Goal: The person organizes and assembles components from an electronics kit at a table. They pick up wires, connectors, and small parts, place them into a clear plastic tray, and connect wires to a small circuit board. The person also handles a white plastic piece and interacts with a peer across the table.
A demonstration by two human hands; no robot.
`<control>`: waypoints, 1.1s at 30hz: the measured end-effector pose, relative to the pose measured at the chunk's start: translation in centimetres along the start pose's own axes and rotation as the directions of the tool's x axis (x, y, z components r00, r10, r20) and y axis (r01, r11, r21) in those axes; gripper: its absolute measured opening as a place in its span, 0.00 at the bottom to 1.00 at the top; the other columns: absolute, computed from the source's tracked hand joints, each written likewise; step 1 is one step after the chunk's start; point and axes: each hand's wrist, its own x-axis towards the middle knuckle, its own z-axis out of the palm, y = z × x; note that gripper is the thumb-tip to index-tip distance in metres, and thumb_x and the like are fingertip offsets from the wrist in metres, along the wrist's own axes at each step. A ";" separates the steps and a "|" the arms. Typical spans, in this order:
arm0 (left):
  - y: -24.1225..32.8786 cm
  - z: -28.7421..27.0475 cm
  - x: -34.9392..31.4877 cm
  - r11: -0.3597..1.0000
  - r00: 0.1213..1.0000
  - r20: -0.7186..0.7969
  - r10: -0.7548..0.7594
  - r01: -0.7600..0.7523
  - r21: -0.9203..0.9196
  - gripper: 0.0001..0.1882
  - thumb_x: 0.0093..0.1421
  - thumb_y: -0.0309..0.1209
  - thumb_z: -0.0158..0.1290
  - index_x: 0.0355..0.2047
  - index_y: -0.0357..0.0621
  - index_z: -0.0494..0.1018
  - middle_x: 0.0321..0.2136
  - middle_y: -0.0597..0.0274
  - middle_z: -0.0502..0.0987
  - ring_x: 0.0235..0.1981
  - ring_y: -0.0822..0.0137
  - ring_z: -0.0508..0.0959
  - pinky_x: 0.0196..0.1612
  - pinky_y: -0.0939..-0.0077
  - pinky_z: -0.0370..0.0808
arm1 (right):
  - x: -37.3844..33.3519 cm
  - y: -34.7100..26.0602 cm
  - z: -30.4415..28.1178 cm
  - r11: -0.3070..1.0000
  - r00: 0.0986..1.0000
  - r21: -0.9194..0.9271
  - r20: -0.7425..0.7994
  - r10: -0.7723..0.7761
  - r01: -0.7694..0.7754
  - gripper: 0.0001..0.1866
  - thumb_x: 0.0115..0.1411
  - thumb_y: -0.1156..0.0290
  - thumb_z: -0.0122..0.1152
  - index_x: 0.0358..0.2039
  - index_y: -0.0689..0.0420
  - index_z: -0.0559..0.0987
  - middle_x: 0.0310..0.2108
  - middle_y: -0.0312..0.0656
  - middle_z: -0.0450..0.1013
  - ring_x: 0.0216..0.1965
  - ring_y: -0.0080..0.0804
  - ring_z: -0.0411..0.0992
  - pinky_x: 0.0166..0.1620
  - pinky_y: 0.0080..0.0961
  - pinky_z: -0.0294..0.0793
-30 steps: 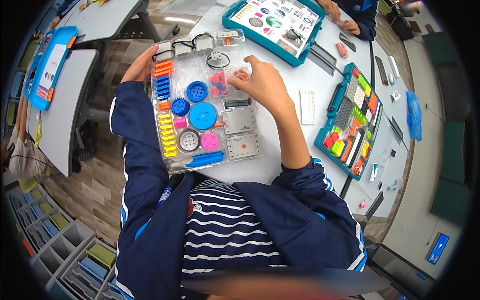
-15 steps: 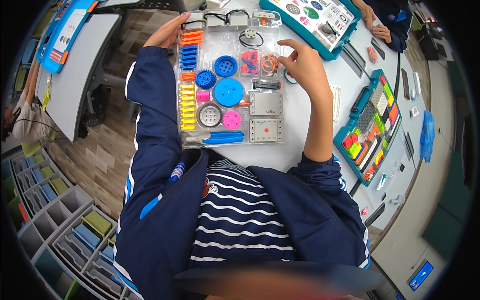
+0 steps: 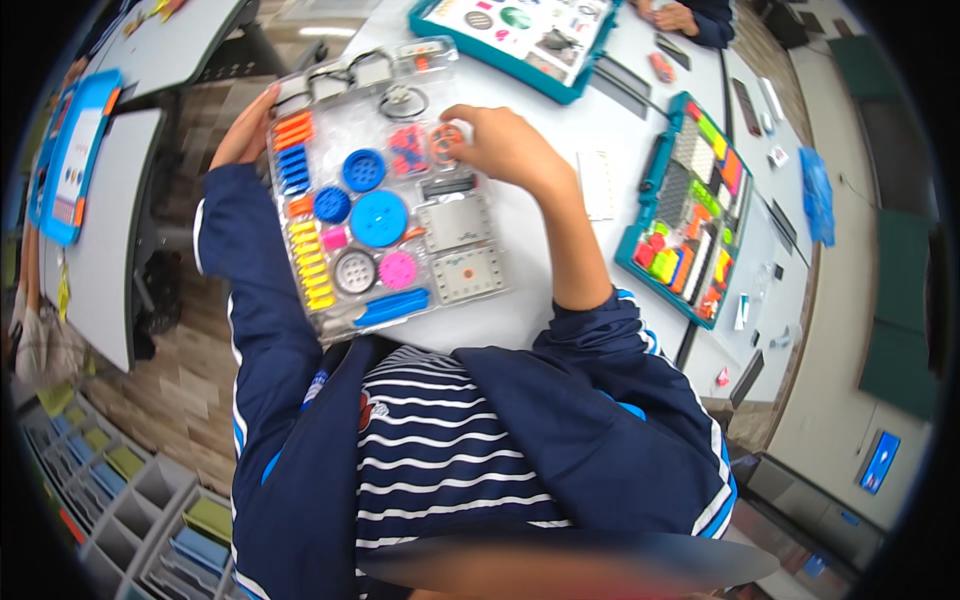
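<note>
My left hand (image 3: pixel 247 132) grips the upper left edge of a clear plastic parts tray (image 3: pixel 338 122), held tilted in front of my chest. Over the tray's right side is my right hand (image 3: pixel 512 150). Its index finger and thumb are apart, their tips at a compartment of orange rings (image 3: pixel 443 143). Beside that compartment lie small red and blue pieces (image 3: pixel 408 149). Blue wheels (image 3: pixel 379 218), a pink gear (image 3: pixel 397 269), yellow pieces (image 3: pixel 312 265), grey boxes (image 3: pixel 467 272) and a blue-handled tool (image 3: pixel 392 307) fill other slots.
The white table (image 3: pixel 545 260) stretches to the right. On it stand a teal case (image 3: pixel 640 235) of coloured building pieces and a teal-rimmed lid (image 3: pixel 570 90) with pictures. A co-worker's hand (image 3: pixel 675 18) rests at the far side. A blue plastic bag (image 3: pixel 817 195) lies at the right.
The view has swung, so the tray sits further left and looks more tilted. My right hand has come in from beside the tray to the orange rings. My left hand keeps its grip.
</note>
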 end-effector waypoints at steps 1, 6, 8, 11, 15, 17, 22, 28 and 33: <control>0.2 0.2 -0.1 0.999 1.000 0.006 -0.019 0.019 -0.027 0.25 0.69 0.44 0.50 0.58 0.40 0.68 0.51 0.60 0.76 0.52 0.72 0.75 0.53 0.74 0.74 | 0.0 -0.1 -0.1 0.998 0.999 -0.042 -0.025 -0.037 0.036 0.23 0.51 0.67 0.65 0.50 0.52 0.79 0.37 0.52 0.80 0.41 0.50 0.78 0.46 0.41 0.77; 0.6 0.9 -0.5 1.000 0.998 -0.048 -0.028 0.029 0.011 0.26 0.70 0.44 0.47 0.59 0.37 0.67 0.50 0.58 0.77 0.48 0.70 0.78 0.53 0.72 0.75 | -0.2 -0.4 -0.5 0.991 0.982 -0.055 -0.136 -0.131 0.124 0.19 0.48 0.71 0.67 0.43 0.53 0.78 0.31 0.49 0.75 0.38 0.47 0.74 0.42 0.38 0.73; 0.4 0.7 -0.2 1.000 1.000 -0.012 -0.022 0.022 -0.005 0.25 0.69 0.44 0.49 0.58 0.39 0.67 0.50 0.60 0.76 0.49 0.71 0.77 0.50 0.74 0.75 | -0.3 -0.1 -0.4 0.968 0.945 -0.056 -0.207 -0.252 0.246 0.19 0.47 0.73 0.68 0.42 0.54 0.78 0.40 0.49 0.74 0.44 0.48 0.73 0.46 0.39 0.74; 0.2 0.1 -0.3 0.998 1.000 0.022 0.012 -0.013 0.064 0.26 0.68 0.47 0.51 0.57 0.42 0.68 0.51 0.63 0.75 0.50 0.72 0.76 0.46 0.76 0.75 | 0.4 0.6 -0.4 0.926 0.902 -0.063 -0.210 -0.378 0.373 0.17 0.48 0.73 0.67 0.40 0.56 0.78 0.42 0.45 0.74 0.46 0.46 0.70 0.49 0.37 0.72; 0.0 0.0 -0.6 0.997 1.000 -0.029 -0.001 0.003 0.071 0.26 0.67 0.49 0.51 0.56 0.43 0.69 0.49 0.64 0.76 0.46 0.75 0.77 0.44 0.78 0.76 | 1.4 1.4 0.0 0.935 0.940 0.146 -0.165 -0.298 0.322 0.15 0.52 0.74 0.67 0.42 0.57 0.78 0.41 0.44 0.78 0.46 0.44 0.69 0.51 0.36 0.70; 0.2 0.4 -0.4 0.997 0.999 -0.035 0.016 -0.014 0.075 0.26 0.67 0.50 0.51 0.55 0.43 0.69 0.48 0.64 0.77 0.46 0.76 0.77 0.43 0.79 0.76 | 2.1 1.7 0.3 0.936 0.911 0.086 -0.276 -0.307 0.342 0.16 0.52 0.73 0.66 0.43 0.57 0.78 0.41 0.44 0.78 0.46 0.44 0.68 0.52 0.36 0.69; 0.8 1.5 -0.8 0.998 0.999 -0.030 0.026 -0.024 0.065 0.28 0.67 0.49 0.51 0.57 0.39 0.67 0.48 0.60 0.76 0.48 0.73 0.78 0.43 0.79 0.78 | 3.1 2.0 1.7 0.932 0.888 0.083 -0.343 -0.306 0.353 0.14 0.58 0.73 0.62 0.46 0.57 0.78 0.43 0.45 0.74 0.49 0.45 0.68 0.54 0.36 0.68; 1.4 2.6 -1.5 0.998 0.996 -0.085 0.032 -0.027 0.064 0.28 0.67 0.47 0.51 0.58 0.38 0.67 0.49 0.59 0.76 0.48 0.72 0.78 0.47 0.75 0.78 | 3.9 2.1 2.8 0.929 0.821 0.024 -0.475 -0.316 0.370 0.15 0.59 0.73 0.62 0.48 0.54 0.77 0.47 0.43 0.70 0.48 0.40 0.67 0.54 0.31 0.68; 1.6 2.8 -1.8 0.999 0.996 -0.085 0.010 -0.005 0.050 0.27 0.68 0.47 0.51 0.57 0.40 0.67 0.49 0.59 0.76 0.47 0.72 0.78 0.45 0.77 0.78 | 3.1 2.1 1.7 0.942 0.862 -0.009 -0.401 -0.312 0.336 0.18 0.55 0.68 0.67 0.47 0.53 0.78 0.49 0.40 0.69 0.53 0.42 0.65 0.54 0.37 0.70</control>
